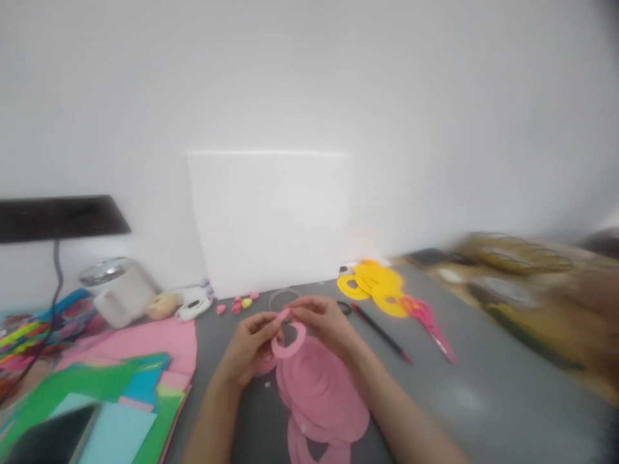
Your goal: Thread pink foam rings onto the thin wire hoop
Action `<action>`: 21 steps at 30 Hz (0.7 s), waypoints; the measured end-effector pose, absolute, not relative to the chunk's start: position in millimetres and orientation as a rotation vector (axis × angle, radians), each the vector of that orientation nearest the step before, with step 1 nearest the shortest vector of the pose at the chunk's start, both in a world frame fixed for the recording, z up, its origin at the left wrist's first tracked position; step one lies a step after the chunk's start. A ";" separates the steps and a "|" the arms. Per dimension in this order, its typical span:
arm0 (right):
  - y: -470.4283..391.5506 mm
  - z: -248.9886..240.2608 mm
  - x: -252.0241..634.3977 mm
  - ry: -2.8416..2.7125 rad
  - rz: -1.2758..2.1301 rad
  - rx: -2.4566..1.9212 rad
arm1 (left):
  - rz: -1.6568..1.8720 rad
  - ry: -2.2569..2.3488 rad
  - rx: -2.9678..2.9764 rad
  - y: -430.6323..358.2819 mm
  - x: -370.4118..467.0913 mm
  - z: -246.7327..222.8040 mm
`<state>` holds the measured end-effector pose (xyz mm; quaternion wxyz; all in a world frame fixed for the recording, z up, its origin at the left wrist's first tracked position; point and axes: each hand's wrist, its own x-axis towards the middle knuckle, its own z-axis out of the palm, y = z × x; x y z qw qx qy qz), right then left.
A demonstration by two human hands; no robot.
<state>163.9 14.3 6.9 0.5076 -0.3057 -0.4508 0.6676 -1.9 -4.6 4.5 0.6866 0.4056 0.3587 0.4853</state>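
Observation:
A pink paper ring is held up in front of me, pinched at its upper edge by both hands. My left hand grips it from the left between thumb and fingers. From the right, the fingertips of my right hand close on the same edge, where the ends look folded or overlapped; the blur hides the detail. Just below lies a pile of pink paper rings and discs on the grey table. Part of another pink piece shows under my left hand.
Yellow paper rings, pink scissors and a dark pencil lie to the right. Coloured paper sheets and a dark phone-like slab are at left. A white mug and white board stand behind.

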 end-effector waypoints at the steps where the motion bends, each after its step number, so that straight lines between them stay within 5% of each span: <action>1: 14.3 7.0 163.7 -1.080 1.608 -0.743 | 1.086 0.799 0.897 -4.8 -2.1 4.8; 21: 14.2 8.0 164.0 -1.066 1.558 -0.806 | 1.072 0.829 0.921 -6.9 -2.9 8.1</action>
